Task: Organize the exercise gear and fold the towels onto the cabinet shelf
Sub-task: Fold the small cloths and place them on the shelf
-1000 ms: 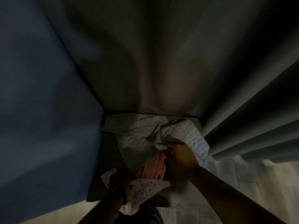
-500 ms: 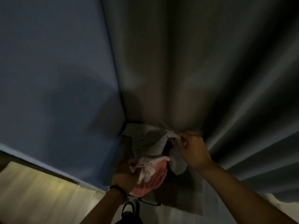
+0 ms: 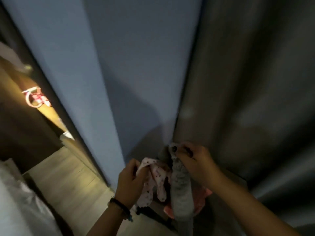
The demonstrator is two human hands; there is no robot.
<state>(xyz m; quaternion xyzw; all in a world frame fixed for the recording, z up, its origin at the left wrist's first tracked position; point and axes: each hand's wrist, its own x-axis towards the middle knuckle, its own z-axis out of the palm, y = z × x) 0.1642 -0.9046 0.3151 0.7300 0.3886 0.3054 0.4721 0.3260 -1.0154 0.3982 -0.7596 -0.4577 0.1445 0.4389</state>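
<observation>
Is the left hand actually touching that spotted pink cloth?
Touching. The head view shows the left hand with its fingers curled round the top edge of the spotted pink cloth, which hangs down from that grip.

Dim, motion-blurred; warm light at left, wide-angle distortion.

A dim home room: a grey curtain (image 3: pixel 255 82) fills the right of the frame, a blue wall (image 3: pixel 119 65) the centre, wood-plank flooring (image 3: pixel 68 176) lower left.
</observation>
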